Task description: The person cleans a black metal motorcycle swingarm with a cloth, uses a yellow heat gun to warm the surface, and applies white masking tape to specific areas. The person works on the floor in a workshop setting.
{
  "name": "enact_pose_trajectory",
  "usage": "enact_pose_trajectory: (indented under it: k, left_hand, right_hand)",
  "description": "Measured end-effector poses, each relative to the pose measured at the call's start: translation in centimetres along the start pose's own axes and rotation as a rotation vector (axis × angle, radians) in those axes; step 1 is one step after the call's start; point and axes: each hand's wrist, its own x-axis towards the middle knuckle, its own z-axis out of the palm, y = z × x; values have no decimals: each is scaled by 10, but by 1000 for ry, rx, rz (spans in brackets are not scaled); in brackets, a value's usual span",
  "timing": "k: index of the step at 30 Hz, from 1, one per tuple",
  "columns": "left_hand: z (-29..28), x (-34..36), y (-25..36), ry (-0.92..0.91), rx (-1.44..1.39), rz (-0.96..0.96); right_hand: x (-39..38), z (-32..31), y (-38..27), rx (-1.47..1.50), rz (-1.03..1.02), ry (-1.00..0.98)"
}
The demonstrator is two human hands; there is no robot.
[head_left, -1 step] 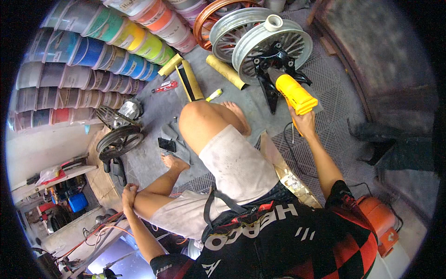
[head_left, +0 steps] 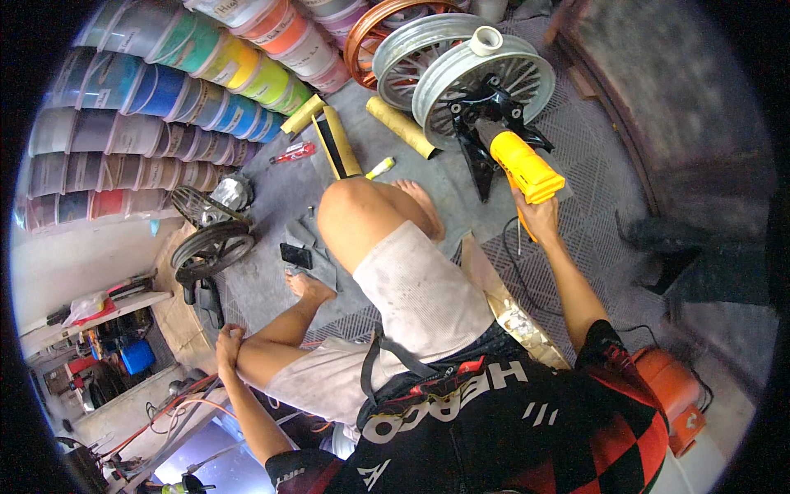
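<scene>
My right hand [head_left: 539, 216] is wrapped round the handle of a yellow heat gun [head_left: 525, 165]. Its grey nozzle points at a glossy black motorcycle part [head_left: 487, 115], a bracket with several arms and holes. That part stands against a silver spoked wheel rim [head_left: 428, 92], and I cannot tell whether the nozzle touches it. My left hand [head_left: 230, 339] rests against my left knee with its fingers curled in, and no object shows in it.
Stacked tubs of coloured powder [head_left: 156, 90] line the left wall. A white ring [head_left: 485, 40] sits on the rim. Around my feet lie yellow tubes [head_left: 401, 128], a red bottle [head_left: 293, 152], a yellow-capped tube [head_left: 380, 169] and a phone [head_left: 295, 256]. A dark cable [head_left: 527, 288] runs below the gun.
</scene>
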Motion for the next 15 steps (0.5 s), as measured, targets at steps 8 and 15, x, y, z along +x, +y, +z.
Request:
enact_pose_trajectory:
  k: [8, 15]
  left_hand:
    - [-5, -9, 27, 1, 70, 4]
    - [-1, -7, 23, 45, 72, 9]
  right_hand:
    - [0, 5, 19, -72, -50, 37]
    - [3, 4, 21, -119, -59, 7]
